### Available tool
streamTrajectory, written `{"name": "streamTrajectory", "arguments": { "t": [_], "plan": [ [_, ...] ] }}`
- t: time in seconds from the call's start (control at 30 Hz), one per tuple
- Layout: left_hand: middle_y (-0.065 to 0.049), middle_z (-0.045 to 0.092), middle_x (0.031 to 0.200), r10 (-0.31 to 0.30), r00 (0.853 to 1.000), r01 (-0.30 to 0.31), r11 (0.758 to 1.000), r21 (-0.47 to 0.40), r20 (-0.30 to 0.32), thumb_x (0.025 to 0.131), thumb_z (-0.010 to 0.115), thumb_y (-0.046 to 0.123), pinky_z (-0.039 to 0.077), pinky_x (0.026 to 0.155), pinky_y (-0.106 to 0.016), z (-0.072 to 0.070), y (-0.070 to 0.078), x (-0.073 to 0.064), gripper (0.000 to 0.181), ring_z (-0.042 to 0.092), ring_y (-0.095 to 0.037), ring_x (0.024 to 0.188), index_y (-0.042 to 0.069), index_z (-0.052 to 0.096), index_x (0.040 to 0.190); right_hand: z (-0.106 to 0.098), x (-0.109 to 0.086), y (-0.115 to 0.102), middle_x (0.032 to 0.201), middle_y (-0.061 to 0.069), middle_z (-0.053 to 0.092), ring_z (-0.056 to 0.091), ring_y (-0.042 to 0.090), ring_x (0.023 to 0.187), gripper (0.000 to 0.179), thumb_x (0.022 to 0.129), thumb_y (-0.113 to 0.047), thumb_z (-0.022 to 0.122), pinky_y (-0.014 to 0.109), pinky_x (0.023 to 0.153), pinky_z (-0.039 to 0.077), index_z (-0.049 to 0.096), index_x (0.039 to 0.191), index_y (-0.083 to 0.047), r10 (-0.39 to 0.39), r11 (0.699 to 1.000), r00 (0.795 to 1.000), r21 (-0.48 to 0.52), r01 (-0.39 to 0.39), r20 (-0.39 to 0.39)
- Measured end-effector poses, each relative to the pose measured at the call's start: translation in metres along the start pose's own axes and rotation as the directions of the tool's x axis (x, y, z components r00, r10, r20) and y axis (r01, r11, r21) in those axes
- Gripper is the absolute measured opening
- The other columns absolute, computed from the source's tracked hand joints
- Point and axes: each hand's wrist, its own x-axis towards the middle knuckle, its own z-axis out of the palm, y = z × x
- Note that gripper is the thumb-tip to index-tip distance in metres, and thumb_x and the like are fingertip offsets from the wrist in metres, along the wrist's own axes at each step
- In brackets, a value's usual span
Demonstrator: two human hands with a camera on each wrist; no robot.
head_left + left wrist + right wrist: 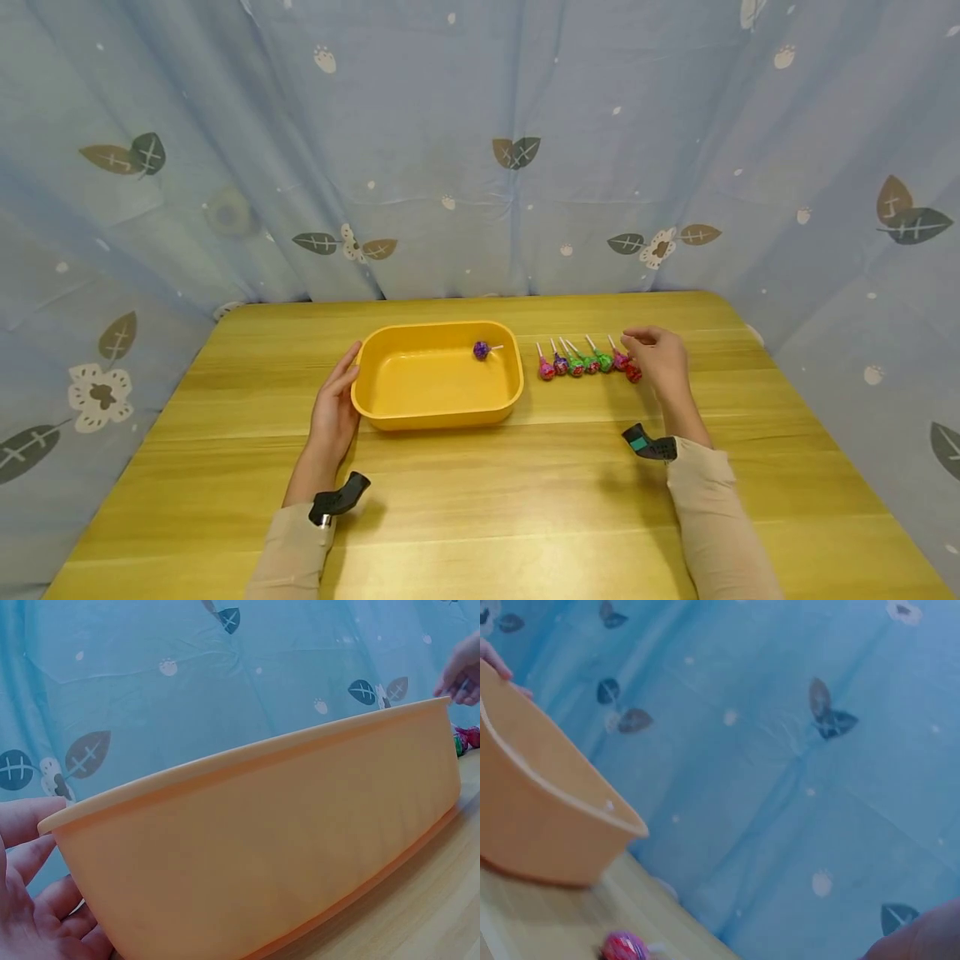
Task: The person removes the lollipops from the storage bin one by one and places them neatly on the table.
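Observation:
A yellow plastic tray [435, 421] stands on the table, with a purple lollipop [482, 350] inside near its far right corner. Against the tray's left end rests my left hand [335, 408], its fingers touching the outer wall and rim; the left wrist view shows these fingers [34, 851] fairly straight. To the tray's right, several wrapped lollipops [575, 367] lie in a row, pink, purple and green, sticks pointing away. My right hand [660, 358] hovers over the row's right end, fingers bent above a red lollipop [633, 372]. Whether it pinches that stick is hidden.
The wooden table [480, 517] reaches to a blue curtain [450, 150] at the back and sides. Black cameras [339, 497] are strapped to both wrists. In the right wrist view, a pink lollipop [624, 946] lies near the tray's corner.

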Motion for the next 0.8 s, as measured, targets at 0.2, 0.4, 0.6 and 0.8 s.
{"name": "streamTrajectory", "arguments": {
  "t": [0.2, 0.4, 0.6, 0.8],
  "plan": [
    [0.005, 0.020, 0.158, -0.004, 1.000, 0.004, 1.000, -0.011, -0.003, 0.105, 0.042, 0.021, 0.036, 0.102, -0.022, -0.002, -0.002, 0.002, 0.050, 0.028, -0.011, 0.139, 0.022, 0.030, 0.154, 0.024, -0.004, -0.026, 0.108, 0.021, 0.062, 0.063, 0.036, 0.091, 0.032, 0.097, -0.017, 0.059, 0.036, 0.070, 0.057, 0.064, 0.121, 0.004, -0.081, 0.995, 0.994, 0.060, 0.077, 0.080],
    [0.005, 0.020, 0.159, 0.003, 1.000, -0.003, 1.000, -0.010, -0.003, 0.105, 0.041, 0.020, 0.037, 0.102, -0.022, -0.003, -0.002, 0.003, 0.050, 0.026, -0.012, 0.140, 0.021, 0.030, 0.154, 0.057, -0.007, -0.047, 0.106, 0.021, 0.061, 0.063, 0.038, 0.093, 0.029, 0.097, -0.014, 0.059, 0.046, 0.076, 0.055, 0.064, 0.118, 0.005, -0.126, 0.982, 0.979, 0.163, 0.100, 0.157],
    [0.004, 0.019, 0.159, 0.007, 1.000, -0.007, 1.000, -0.014, 0.005, 0.105, 0.041, 0.019, 0.035, 0.104, -0.024, 0.000, 0.001, 0.000, 0.052, 0.025, -0.014, 0.140, 0.019, 0.027, 0.155, 0.086, -0.010, -0.062, 0.104, 0.022, 0.061, 0.064, 0.038, 0.091, 0.027, 0.097, -0.012, 0.060, 0.046, 0.077, 0.055, 0.064, 0.116, 0.006, -0.161, 0.963, 0.959, 0.249, 0.101, 0.233],
    [0.005, 0.019, 0.159, 0.004, 1.000, -0.004, 1.000, -0.003, 0.003, 0.105, 0.042, 0.019, 0.036, 0.103, -0.023, 0.003, 0.004, -0.003, 0.052, 0.026, -0.013, 0.140, 0.019, 0.028, 0.154, 0.106, -0.006, -0.077, 0.101, 0.018, 0.063, 0.067, 0.032, 0.086, 0.025, 0.096, -0.013, 0.060, 0.043, 0.077, 0.056, 0.066, 0.113, 0.005, -0.173, 0.972, 0.945, 0.202, 0.119, 0.277]
  ]
}}
